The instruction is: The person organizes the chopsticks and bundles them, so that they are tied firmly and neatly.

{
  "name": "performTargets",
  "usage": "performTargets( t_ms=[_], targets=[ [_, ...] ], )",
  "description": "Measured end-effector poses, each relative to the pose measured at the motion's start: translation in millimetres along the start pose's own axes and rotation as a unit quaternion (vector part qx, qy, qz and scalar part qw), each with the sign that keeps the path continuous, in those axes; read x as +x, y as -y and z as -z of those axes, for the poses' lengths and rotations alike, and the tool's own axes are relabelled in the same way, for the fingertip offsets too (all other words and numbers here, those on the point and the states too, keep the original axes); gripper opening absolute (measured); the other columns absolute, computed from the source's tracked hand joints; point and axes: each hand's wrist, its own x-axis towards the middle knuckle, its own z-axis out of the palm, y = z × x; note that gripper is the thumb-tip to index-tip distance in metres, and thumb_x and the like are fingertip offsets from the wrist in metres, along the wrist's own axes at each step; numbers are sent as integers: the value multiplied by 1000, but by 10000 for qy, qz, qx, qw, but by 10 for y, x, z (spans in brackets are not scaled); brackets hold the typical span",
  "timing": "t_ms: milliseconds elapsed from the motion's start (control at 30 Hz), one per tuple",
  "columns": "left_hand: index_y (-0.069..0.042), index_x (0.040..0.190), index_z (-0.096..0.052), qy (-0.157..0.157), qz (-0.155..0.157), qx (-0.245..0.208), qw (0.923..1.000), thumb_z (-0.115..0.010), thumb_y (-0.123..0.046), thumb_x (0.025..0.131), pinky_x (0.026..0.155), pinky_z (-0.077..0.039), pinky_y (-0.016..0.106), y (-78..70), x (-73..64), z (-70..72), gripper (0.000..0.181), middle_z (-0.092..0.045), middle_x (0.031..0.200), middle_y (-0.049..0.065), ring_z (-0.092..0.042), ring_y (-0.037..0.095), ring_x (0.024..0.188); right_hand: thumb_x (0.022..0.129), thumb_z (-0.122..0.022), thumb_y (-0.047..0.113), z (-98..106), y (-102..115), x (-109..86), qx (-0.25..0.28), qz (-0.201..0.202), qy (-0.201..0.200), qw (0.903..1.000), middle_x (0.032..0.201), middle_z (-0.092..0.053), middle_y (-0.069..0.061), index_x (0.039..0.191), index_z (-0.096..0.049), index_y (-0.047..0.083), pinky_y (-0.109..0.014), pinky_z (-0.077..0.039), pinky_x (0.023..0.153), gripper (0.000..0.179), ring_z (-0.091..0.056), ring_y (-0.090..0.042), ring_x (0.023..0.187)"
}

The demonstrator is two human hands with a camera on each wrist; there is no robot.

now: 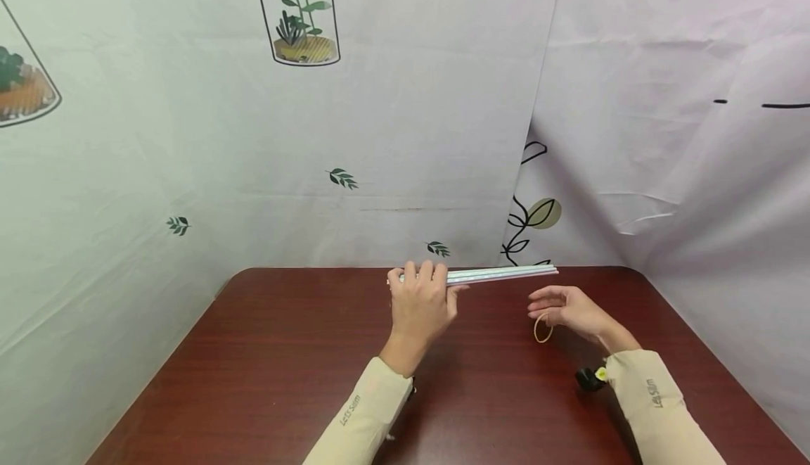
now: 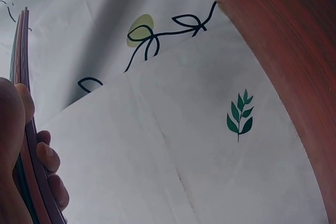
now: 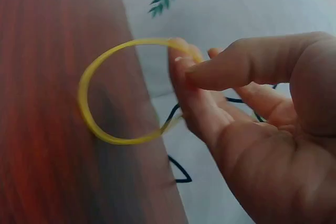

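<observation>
My left hand (image 1: 420, 303) grips a bundle of slim pastel chopsticks (image 1: 503, 274) near one end, above the far part of the table. The thinner ends point right, toward my other hand. In the left wrist view, green, pink and purple chopsticks (image 2: 24, 51) run between the thumb and the curled fingers. My right hand (image 1: 579, 312) is apart from the bundle, to its lower right. Between thumb and index finger it pinches a yellow rubber band (image 3: 83, 95), which hangs as a loose round loop with nothing inside it.
Beneath both hands lies a dark red wooden table (image 1: 285, 352) with rounded far corners. A white printed cloth (image 1: 411, 134) stands close behind it and along its sides. Beside the right cuff is a small black device (image 1: 588, 379).
</observation>
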Motion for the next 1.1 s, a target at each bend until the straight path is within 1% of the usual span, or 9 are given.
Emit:
performTargets(
  t_ms=[133,300,467,567,667,767,867,967,1100],
  targets=[
    [-13,78,-59,83,31,-44,10000,-54,-55,90,70,-41,46,-10,-3,8,44,-55,73,1,-53,26,70,77,-57,-21,-45,-55,33,-503,386,-314,9975,108,-61,-40,119,-47,-29,-30,-57,73,44,-73,-25,89],
    [-13,77,-57,92,-6,6,10000,-50,-56,91,69,-41,45,-18,-11,11,46,-54,71,1,-53,26,69,75,-57,-22,-104,-100,52,-1250,558,-975,9858,95,-69,-29,104,-62,-20,-26,-56,67,30,-73,-27,83],
    [-13,76,-57,72,-23,42,10000,-51,-56,91,69,-41,44,-20,-15,10,46,-54,71,1,-53,25,69,68,-60,-24,-139,-180,78,-2350,1396,-1529,9497,84,-71,-13,89,-70,-9,-20,-54,62,28,-70,-12,72],
    [-13,76,-57,85,-22,48,10000,-58,-53,86,68,-41,45,-21,-7,13,41,-54,71,1,-53,25,70,65,-64,-24,-154,-195,88,-2701,1915,-1614,9297,83,-70,-7,83,-72,-2,-17,-52,62,28,-67,-8,69],
    [-14,75,-57,104,-18,-4,9999,-65,-48,80,68,-41,45,-24,4,18,35,-55,71,1,-53,26,71,64,-68,-21,-159,-193,99,-3063,2163,-1671,9118,78,-68,0,75,-71,6,-17,-49,59,30,-61,-4,66],
    [-14,75,-57,119,-13,-38,9999,-66,-47,80,68,-40,45,-25,7,19,35,-55,71,1,-53,26,71,66,-71,-18,-159,-183,107,-3437,2159,-1807,8959,75,-66,3,75,-70,9,-20,-47,57,29,-55,-3,65],
    [-13,75,-57,124,-12,-7,9999,-60,-52,85,68,-40,45,-23,0,18,40,-55,71,1,-53,26,70,70,-69,-15,-151,-159,104,-3841,1919,-1984,8811,76,-63,2,84,-72,4,-24,-45,57,23,-52,-6,65],
    [-13,75,-57,137,-3,8,9999,-56,-53,88,68,-40,45,-20,-7,17,42,-55,71,1,-53,26,70,74,-66,-11,-137,-126,82,-4141,1509,-2007,8749,77,-59,-1,96,-70,-3,-29,-45,59,24,-52,-11,66],
    [-13,75,-56,125,8,-21,9999,-57,-52,87,67,-40,45,-16,-10,10,41,-54,71,1,-52,26,70,75,-63,-8,-106,-101,51,-4244,1077,-1972,8771,77,-60,-4,98,-68,-6,-34,-46,62,24,-54,-16,68]
  ],
)
